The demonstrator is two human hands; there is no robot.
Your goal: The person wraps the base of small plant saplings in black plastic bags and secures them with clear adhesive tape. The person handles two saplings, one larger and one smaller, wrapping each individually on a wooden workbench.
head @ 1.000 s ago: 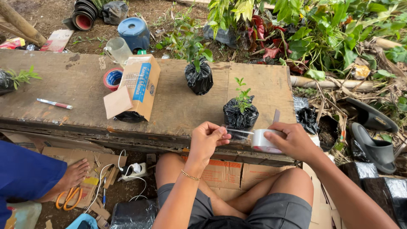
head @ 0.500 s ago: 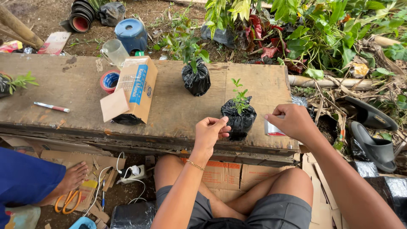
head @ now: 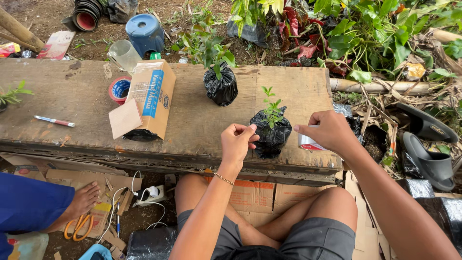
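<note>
Open bench [head: 86, 101] left of cardboard box [head: 151, 96]; seedling bag [head: 272, 137] perhaps blocking between hands

A weathered wooden bench [head: 72, 96] carries two bagged seedlings [head: 271, 130], a cardboard box [head: 151, 98], tape [head: 119, 89] and a pen [head: 54, 121]

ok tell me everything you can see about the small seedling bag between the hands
The seedling bag is a small pouch of crinkled, glossy black plastic, bulging as if packed full. It stands upright near the front edge of the worn wooden bench. A thin green seedling with small leaves rises from its gathered top. The left hand pinches at its left side with fingertips at the rim; the right hand, holding a tape roll, sits just off its right side, not clearly touching. A taller bagged plant stands behind it, apart.
</note>
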